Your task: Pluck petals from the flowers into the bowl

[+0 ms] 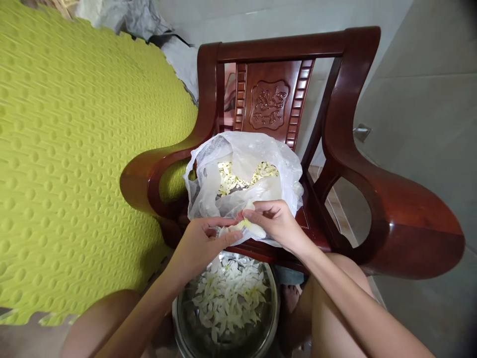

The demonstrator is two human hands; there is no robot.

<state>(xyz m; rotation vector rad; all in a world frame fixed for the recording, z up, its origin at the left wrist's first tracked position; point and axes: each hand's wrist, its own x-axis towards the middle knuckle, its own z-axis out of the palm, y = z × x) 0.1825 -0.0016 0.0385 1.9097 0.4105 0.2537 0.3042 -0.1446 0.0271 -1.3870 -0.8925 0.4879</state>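
A white flower with a yellow centre (254, 229) is pinched between both hands, just over the near edge of a translucent plastic bag (257, 146). My left hand (208, 238) grips the flower's petals on the left with thumb and fingers. From the right, my right hand (274, 219) has thumb and forefinger closed at the flower's centre. Inside the open bag lie many small pale yellow-white pieces (231, 179). Below my hands stands a round metal basin (275, 311) with a heap of white flowers (231, 298) in it.
The bag rests on the seat of a dark red wooden armchair (402, 219) with a carved back. A yellow-green bumpy foam mat (74, 149) stands at the left. Grey tiled wall (428, 124) lies behind and to the right. My knees flank the basin.
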